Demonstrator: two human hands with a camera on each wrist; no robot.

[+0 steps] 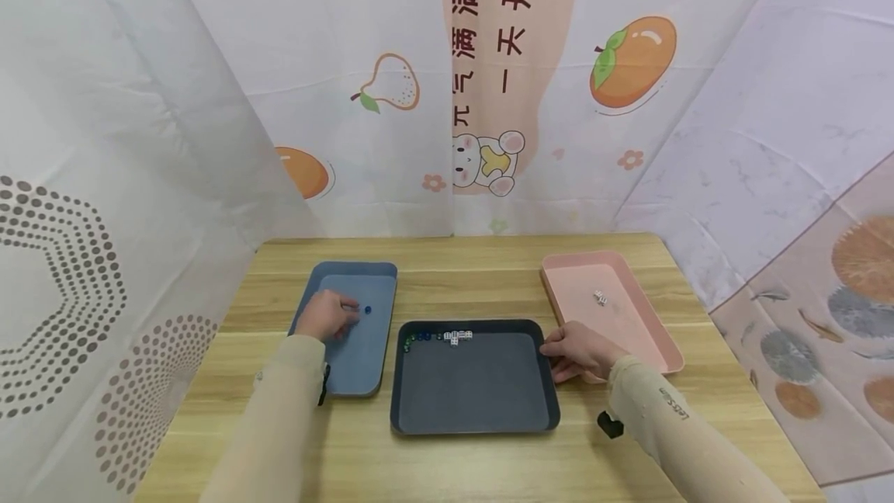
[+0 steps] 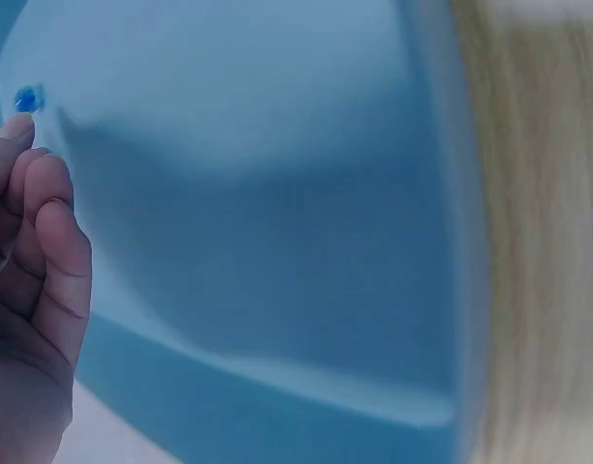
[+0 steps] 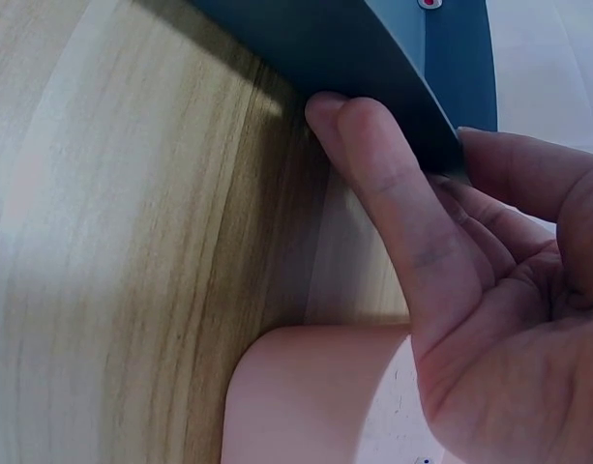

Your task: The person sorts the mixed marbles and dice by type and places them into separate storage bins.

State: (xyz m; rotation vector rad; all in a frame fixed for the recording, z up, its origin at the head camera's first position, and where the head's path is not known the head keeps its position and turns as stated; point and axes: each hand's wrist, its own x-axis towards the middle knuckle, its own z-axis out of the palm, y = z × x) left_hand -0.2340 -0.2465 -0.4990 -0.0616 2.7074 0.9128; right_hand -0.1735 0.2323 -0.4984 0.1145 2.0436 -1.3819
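My left hand (image 1: 331, 315) is over the blue tray (image 1: 384, 363), with fingers partly bent. Just past its fingertips lies a small blue marble (image 1: 368, 309); the left wrist view has the blue marble (image 2: 27, 99) just beyond the thumb tip, with no plain grip on it. At the right side of the dark grey tray (image 1: 475, 402), my right hand (image 1: 580, 349) holds the wall. In the right wrist view, its thumb is at the tray rim (image 3: 412, 72) and other fingers lie against the outside. Green and blue marbles (image 1: 421, 336) and several white dice (image 1: 457, 335) line that tray's far edge.
A pink tray (image 1: 649, 324) stands at the right, partly behind my right hand, with a few white dice (image 1: 600, 298) inside. All three trays rest on a wooden table (image 1: 461, 278). Printed curtains (image 1: 391, 161) hang behind and at both sides.
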